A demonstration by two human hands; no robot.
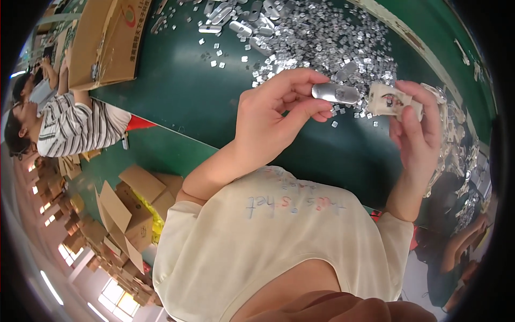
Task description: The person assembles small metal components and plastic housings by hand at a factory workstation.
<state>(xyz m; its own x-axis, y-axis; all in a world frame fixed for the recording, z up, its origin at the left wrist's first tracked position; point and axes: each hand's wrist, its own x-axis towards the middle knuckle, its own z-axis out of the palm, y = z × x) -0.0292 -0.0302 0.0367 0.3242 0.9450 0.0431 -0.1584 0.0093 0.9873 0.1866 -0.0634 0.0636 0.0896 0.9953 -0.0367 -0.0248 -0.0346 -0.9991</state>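
My left hand pinches one end of a shiny silver metal piece with rounded ends, between thumb and forefinger. In my right hand is a small whitish rectangular piece with a little dark and red picture on it, gripped by thumb and fingers. A short gap separates the two pieces, both held above the green table. Just beyond them spreads a heap of small square silver metal bits, with several larger oblong metal pieces at its left.
A cardboard box stands on the table at the far left, near a person in a striped top. Open cartons with yellow contents are lower left. More shiny pieces lie right of my right hand, near another person's arm.
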